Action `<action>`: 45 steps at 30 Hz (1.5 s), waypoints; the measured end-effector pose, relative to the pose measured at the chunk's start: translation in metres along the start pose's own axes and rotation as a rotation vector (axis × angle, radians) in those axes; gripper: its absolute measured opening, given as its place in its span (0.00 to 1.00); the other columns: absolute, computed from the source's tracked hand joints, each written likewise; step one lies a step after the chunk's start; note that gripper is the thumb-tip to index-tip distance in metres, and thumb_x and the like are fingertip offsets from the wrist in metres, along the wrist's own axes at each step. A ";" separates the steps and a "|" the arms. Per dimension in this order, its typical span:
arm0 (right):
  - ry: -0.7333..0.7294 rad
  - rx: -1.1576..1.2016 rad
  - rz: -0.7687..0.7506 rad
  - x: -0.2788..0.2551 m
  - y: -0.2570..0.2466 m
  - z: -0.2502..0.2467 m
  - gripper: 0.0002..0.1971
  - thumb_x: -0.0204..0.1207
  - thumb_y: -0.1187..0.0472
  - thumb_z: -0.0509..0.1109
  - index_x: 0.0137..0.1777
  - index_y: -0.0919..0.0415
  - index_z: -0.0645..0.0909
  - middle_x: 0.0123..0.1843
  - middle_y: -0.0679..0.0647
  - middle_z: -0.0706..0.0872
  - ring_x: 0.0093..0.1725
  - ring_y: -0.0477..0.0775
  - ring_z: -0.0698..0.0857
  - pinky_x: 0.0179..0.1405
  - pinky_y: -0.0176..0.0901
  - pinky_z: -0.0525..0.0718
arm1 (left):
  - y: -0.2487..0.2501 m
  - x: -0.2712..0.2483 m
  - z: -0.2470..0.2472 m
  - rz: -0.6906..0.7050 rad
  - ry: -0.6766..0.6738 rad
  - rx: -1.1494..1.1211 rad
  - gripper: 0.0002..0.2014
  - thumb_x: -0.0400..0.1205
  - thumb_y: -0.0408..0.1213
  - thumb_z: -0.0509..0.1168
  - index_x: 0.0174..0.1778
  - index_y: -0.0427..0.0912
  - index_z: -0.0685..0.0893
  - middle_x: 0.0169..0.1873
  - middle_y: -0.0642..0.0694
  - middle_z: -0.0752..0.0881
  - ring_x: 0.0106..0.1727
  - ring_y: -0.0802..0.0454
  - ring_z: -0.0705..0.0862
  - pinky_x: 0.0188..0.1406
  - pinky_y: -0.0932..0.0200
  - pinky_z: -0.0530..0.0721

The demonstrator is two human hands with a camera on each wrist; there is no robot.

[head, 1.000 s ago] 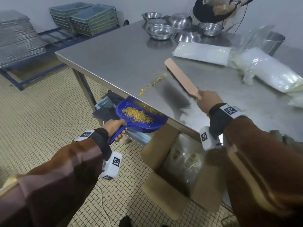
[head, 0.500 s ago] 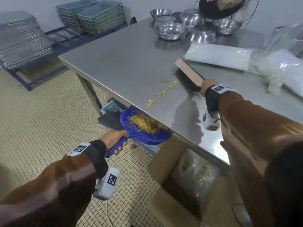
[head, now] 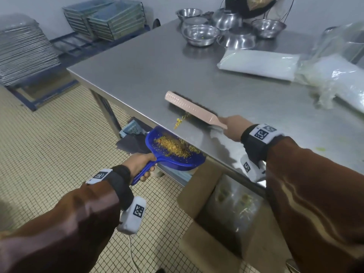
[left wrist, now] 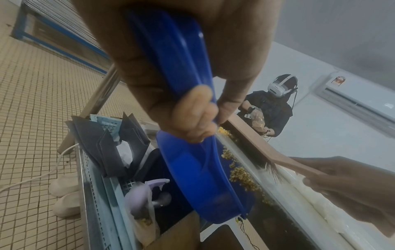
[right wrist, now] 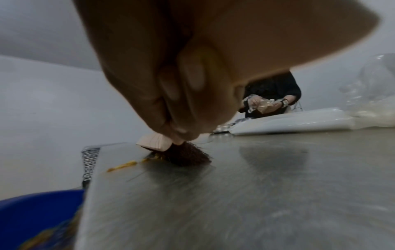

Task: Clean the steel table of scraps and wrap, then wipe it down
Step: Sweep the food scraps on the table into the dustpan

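Note:
My left hand (head: 140,163) grips the handle of a blue dustpan (head: 173,152), held just under the near edge of the steel table (head: 149,62). Yellow scraps (head: 172,147) lie heaped in the pan. My right hand (head: 233,127) grips a wooden brush (head: 194,109) with dark bristles, laid flat on the table close to the edge. A small trail of yellow scraps (head: 178,121) sits between brush and edge, right above the pan. In the right wrist view the brush bristles (right wrist: 186,156) touch the steel beside the yellow scraps (right wrist: 126,165). The left wrist view shows the dustpan (left wrist: 198,170) against the table lip.
Steel bowls (head: 201,34) stand at the table's far end; white plastic bags (head: 258,64) and crumpled wrap (head: 334,75) lie at the right. An open cardboard box (head: 220,223) sits on the floor below the edge. Another person (left wrist: 271,108) works across the table. Stacked trays (head: 110,18) stand beyond.
The brush came down from a raised tilt and swept toward the near edge, dragging the scattered yellow scraps into a tight trail by the edge. The dustpan stays under the edge.

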State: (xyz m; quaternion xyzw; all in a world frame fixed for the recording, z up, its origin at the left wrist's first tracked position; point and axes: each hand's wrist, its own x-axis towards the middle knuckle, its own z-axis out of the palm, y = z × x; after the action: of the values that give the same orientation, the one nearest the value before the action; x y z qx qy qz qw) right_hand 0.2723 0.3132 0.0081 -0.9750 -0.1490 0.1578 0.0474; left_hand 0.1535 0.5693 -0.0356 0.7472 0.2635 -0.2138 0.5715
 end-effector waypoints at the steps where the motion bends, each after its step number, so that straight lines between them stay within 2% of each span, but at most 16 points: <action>1: -0.013 -0.009 -0.025 -0.011 -0.002 0.004 0.24 0.84 0.63 0.55 0.80 0.60 0.61 0.72 0.67 0.76 0.69 0.65 0.78 0.66 0.48 0.74 | -0.002 -0.002 0.001 0.004 0.000 -0.003 0.11 0.82 0.36 0.57 0.37 0.35 0.78 0.25 0.45 0.76 0.14 0.57 0.70 0.10 0.69 0.68; 4: -0.071 -0.051 -0.050 -0.048 -0.007 0.011 0.28 0.83 0.67 0.53 0.83 0.55 0.54 0.69 0.67 0.78 0.65 0.63 0.81 0.55 0.44 0.77 | -0.007 -0.008 0.006 0.013 0.007 -0.006 0.11 0.81 0.35 0.57 0.34 0.36 0.78 0.21 0.47 0.76 0.13 0.57 0.70 0.10 0.70 0.67; 7: -0.087 -0.070 -0.070 -0.082 -0.007 0.019 0.31 0.82 0.68 0.53 0.83 0.50 0.52 0.67 0.66 0.79 0.59 0.63 0.83 0.47 0.43 0.76 | -0.012 -0.014 0.011 0.025 0.014 -0.035 0.11 0.81 0.35 0.57 0.34 0.35 0.77 0.19 0.47 0.76 0.12 0.57 0.69 0.09 0.70 0.66; 10: -0.059 -0.052 -0.079 -0.111 -0.004 0.024 0.30 0.81 0.65 0.54 0.83 0.48 0.54 0.59 0.66 0.82 0.48 0.63 0.83 0.40 0.42 0.73 | -0.016 -0.019 0.015 0.034 0.015 -0.060 0.10 0.81 0.34 0.57 0.35 0.35 0.77 0.22 0.45 0.75 0.11 0.57 0.69 0.09 0.71 0.66; 13: -0.019 0.038 -0.092 -0.134 0.003 0.025 0.28 0.82 0.63 0.55 0.81 0.45 0.59 0.60 0.64 0.84 0.43 0.59 0.82 0.36 0.37 0.73 | -0.022 -0.025 0.019 0.039 0.006 -0.073 0.10 0.81 0.34 0.57 0.36 0.34 0.77 0.24 0.43 0.75 0.12 0.57 0.69 0.09 0.71 0.66; 15: 0.021 0.071 -0.076 -0.143 0.010 0.026 0.28 0.81 0.63 0.57 0.80 0.46 0.60 0.63 0.64 0.84 0.47 0.60 0.83 0.38 0.37 0.73 | -0.027 -0.027 0.020 0.047 -0.012 -0.074 0.10 0.81 0.35 0.57 0.35 0.34 0.76 0.25 0.42 0.74 0.12 0.56 0.68 0.09 0.71 0.65; 19: 0.108 0.121 0.073 -0.141 0.020 0.040 0.29 0.81 0.65 0.57 0.82 0.50 0.59 0.59 0.68 0.84 0.50 0.64 0.84 0.41 0.40 0.73 | -0.032 -0.030 0.024 0.064 -0.020 -0.090 0.10 0.80 0.34 0.57 0.35 0.34 0.77 0.25 0.42 0.74 0.12 0.55 0.69 0.10 0.71 0.66; 22: 0.078 0.139 0.135 -0.144 0.015 0.055 0.29 0.82 0.64 0.56 0.83 0.51 0.56 0.58 0.68 0.83 0.53 0.65 0.84 0.42 0.42 0.75 | -0.033 -0.029 0.028 0.070 0.000 -0.111 0.10 0.80 0.34 0.58 0.36 0.34 0.77 0.24 0.42 0.75 0.11 0.56 0.69 0.10 0.71 0.65; 26: 0.041 0.122 0.051 -0.160 -0.001 0.070 0.28 0.84 0.60 0.55 0.83 0.47 0.52 0.59 0.65 0.84 0.54 0.63 0.85 0.43 0.41 0.74 | -0.039 -0.027 0.032 0.080 0.003 -0.122 0.10 0.80 0.34 0.58 0.36 0.34 0.77 0.25 0.43 0.75 0.11 0.56 0.69 0.09 0.71 0.65; 31: 0.061 0.093 -0.081 -0.178 -0.013 0.074 0.30 0.82 0.63 0.56 0.83 0.48 0.54 0.60 0.62 0.85 0.55 0.64 0.84 0.47 0.45 0.78 | -0.046 -0.026 0.033 0.085 0.011 -0.138 0.09 0.81 0.35 0.57 0.39 0.34 0.78 0.25 0.43 0.75 0.11 0.56 0.69 0.10 0.71 0.65; 34: 0.019 0.062 -0.037 -0.176 -0.007 0.082 0.30 0.82 0.63 0.55 0.83 0.48 0.53 0.60 0.61 0.85 0.53 0.62 0.85 0.43 0.42 0.76 | -0.048 -0.026 0.036 0.096 -0.003 -0.162 0.09 0.81 0.34 0.57 0.38 0.35 0.77 0.25 0.42 0.74 0.10 0.56 0.68 0.10 0.72 0.64; 37: -0.039 0.059 0.025 -0.175 -0.003 0.090 0.30 0.83 0.63 0.54 0.83 0.49 0.52 0.63 0.61 0.83 0.54 0.61 0.85 0.44 0.42 0.76 | -0.051 -0.027 0.040 0.094 -0.013 -0.168 0.09 0.81 0.35 0.56 0.37 0.35 0.76 0.25 0.42 0.74 0.11 0.57 0.68 0.10 0.71 0.64; 41: -0.069 0.064 -0.010 -0.184 -0.008 0.092 0.29 0.84 0.64 0.53 0.83 0.46 0.52 0.68 0.60 0.80 0.59 0.59 0.84 0.51 0.44 0.80 | -0.055 -0.029 0.044 0.096 -0.011 -0.171 0.09 0.81 0.34 0.56 0.38 0.35 0.76 0.25 0.42 0.74 0.11 0.57 0.67 0.11 0.71 0.63; 45: -0.045 0.035 -0.019 -0.189 -0.002 0.086 0.31 0.83 0.63 0.55 0.83 0.46 0.50 0.62 0.61 0.83 0.53 0.59 0.86 0.41 0.42 0.77 | -0.061 -0.028 0.045 0.090 -0.005 -0.185 0.09 0.81 0.34 0.56 0.38 0.35 0.77 0.25 0.42 0.74 0.11 0.56 0.68 0.11 0.71 0.64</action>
State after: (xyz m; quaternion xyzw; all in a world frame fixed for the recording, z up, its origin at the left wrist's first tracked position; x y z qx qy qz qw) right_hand 0.0725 0.2615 -0.0178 -0.9689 -0.1563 0.1816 0.0626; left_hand 0.0925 0.5344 -0.0745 0.7017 0.2467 -0.1645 0.6478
